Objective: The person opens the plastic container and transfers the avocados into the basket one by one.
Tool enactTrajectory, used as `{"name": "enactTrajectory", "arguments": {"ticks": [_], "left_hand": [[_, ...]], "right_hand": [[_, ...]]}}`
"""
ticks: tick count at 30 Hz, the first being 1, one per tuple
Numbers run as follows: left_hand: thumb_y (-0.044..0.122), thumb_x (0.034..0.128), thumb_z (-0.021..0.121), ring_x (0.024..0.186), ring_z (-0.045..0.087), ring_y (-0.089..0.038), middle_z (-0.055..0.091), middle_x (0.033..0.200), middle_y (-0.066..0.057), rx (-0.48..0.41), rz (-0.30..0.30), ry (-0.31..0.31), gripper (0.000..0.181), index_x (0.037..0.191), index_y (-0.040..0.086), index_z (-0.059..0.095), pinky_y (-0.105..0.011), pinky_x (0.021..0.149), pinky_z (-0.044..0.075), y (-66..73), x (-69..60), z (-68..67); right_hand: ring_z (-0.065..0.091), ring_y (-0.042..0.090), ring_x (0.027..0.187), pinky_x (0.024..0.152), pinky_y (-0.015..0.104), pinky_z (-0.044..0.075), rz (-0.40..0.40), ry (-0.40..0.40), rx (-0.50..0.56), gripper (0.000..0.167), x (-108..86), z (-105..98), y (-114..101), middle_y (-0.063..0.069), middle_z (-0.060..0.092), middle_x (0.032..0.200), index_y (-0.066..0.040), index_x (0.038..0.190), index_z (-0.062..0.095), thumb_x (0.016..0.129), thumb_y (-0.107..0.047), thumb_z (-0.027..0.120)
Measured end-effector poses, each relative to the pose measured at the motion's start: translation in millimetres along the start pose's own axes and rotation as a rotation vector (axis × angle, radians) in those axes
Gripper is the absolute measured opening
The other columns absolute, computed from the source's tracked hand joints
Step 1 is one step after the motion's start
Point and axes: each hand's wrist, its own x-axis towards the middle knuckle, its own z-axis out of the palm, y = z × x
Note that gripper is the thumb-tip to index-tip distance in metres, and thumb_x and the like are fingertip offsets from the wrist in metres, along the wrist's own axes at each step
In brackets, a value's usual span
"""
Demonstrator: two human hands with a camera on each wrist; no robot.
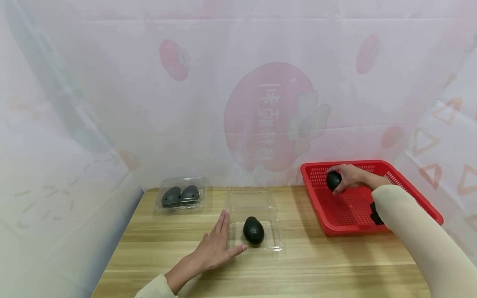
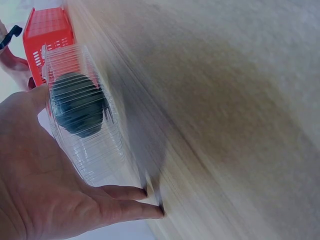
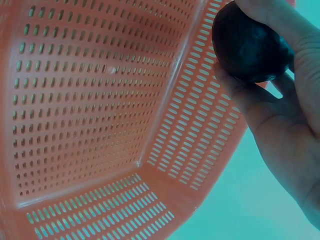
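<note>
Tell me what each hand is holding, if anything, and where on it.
The right hand grips a dark avocado by its sides, between thumb and fingers; the left hand holds nothing.

The only writing in view stands on the pale backdrop (image 1: pixel 208 136) behind the counter (image 1: pixel 298 256): a single vertical column of white characters (image 1: pixel 269 120), Chinese in look, printed on a large pink, rounded fruit motif (image 1: pixel 247 118). The print is washed out against the pink. The topmost character shows short horizontal strokes, and those beneath are denser and blurred, so the wording cannot be made out with certainty. No brand or number can be read.
</note>
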Motion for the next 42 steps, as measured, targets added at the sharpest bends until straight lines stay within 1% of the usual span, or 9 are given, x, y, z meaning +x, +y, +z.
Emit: {"name": "enactTrajectory", "arguments": {"ticks": [6,13,20,24,28,31,35,38,42], "left_hand": [[0.073,0.0948,0.062,0.154,0.033,-0.046,0.002,0.177,-0.022,0.004,0.005,0.005,0.119,0.169,-0.002,0.006,-0.083,0.105,0.033,-0.4,0.9,0.1],[0.071,0.095,0.063,0.152,0.035,-0.048,0.002,0.177,-0.021,0.003,0.007,0.005,0.118,0.169,-0.002,0.007,-0.083,0.106,0.033,-0.3,1.3,-0.1],[0.069,0.0956,0.065,0.152,0.035,-0.048,0.001,0.177,-0.021,-0.006,0.006,0.001,0.118,0.169,-0.002,0.006,-0.083,0.107,0.032,-0.1,1.5,-0.1],[0.07,0.0954,0.064,0.153,0.035,-0.047,0.002,0.176,-0.022,-0.002,0.005,0.002,0.118,0.169,-0.002,0.006,-0.083,0.106,0.032,-1.0,1.8,0.5],[0.071,0.0954,0.063,0.153,0.034,-0.047,0.002,0.177,-0.021,0.0,0.006,-0.002,0.118,0.169,-0.002,0.006,-0.083,0.107,0.032,-1.9,1.8,0.2],[0.069,0.0958,0.064,0.153,0.035,-0.047,0.001,0.177,-0.021,-0.002,0.006,-0.005,0.117,0.169,-0.002,0.006,-0.083,0.106,0.033,-1.7,1.7,-0.6],[0.068,0.0961,0.065,0.153,0.035,-0.047,0.001,0.177,-0.021,-0.004,0.004,-0.008,0.117,0.169,-0.002,0.006,-0.083,0.106,0.033,-1.6,1.6,-1.8],[0.069,0.096,0.065,0.154,0.034,-0.046,0.001,0.177,-0.021,-0.005,0.003,-0.008,0.117,0.169,-0.001,0.006,-0.083,0.106,0.033,-1.8,1.7,-2.3],[0.07,0.0957,0.064,0.153,0.035,-0.046,0.001,0.177,-0.021,-0.002,0.004,-0.007,0.118,0.169,-0.001,0.005,-0.083,0.106,0.033,-2.0,1.7,-0.9]], "right_hand": [[0.056,0.046,0.116,0.092,0.054,0.06,0.015,-0.042,0.01,0.086,3.2,4,-1,0.031,0.055,0.135,0.007,0.146,0.053,0.076,-0.019,0.097],[0.056,0.043,0.115,0.096,0.058,0.057,0.004,-0.076,-0.043,0.084,5.6,11,1,0.031,0.057,0.134,0.011,0.143,0.054,0.076,-0.017,0.097],[0.059,0.041,0.113,0.096,0.058,0.057,-0.019,-0.077,-0.106,0.083,8.3,15,3,0.031,0.061,0.131,0.013,0.14,0.056,0.075,-0.017,0.098],[0.058,0.042,0.112,0.096,0.058,0.057,-0.025,-0.092,-0.113,0.084,8.2,16,2,0.031,0.062,0.129,0.014,0.139,0.056,0.074,-0.018,0.099],[0.058,0.041,0.108,0.092,0.055,0.058,-0.036,-0.107,-0.131,0.082,7.8,18,2,0.03,0.063,0.123,0.016,0.136,0.056,0.074,-0.017,0.098],[0.059,0.041,0.11,0.094,0.055,0.058,-0.011,-0.111,-0.149,0.081,8.1,21,0,0.029,0.063,0.124,0.015,0.136,0.057,0.074,-0.017,0.099],[0.058,0.042,0.115,0.097,0.056,0.057,0.026,-0.141,-0.157,0.082,10.7,26,-5,0.029,0.062,0.128,0.014,0.138,0.057,0.074,-0.015,0.099],[0.059,0.041,0.113,0.096,0.054,0.058,0.022,-0.173,-0.154,0.081,13.5,28,-8,0.028,0.062,0.126,0.014,0.138,0.056,0.074,-0.013,0.099],[0.059,0.039,0.112,0.094,0.052,0.059,0.025,-0.193,-0.167,0.081,16.4,29,-8,0.026,0.063,0.125,0.013,0.137,0.057,0.074,-0.015,0.099]]}}
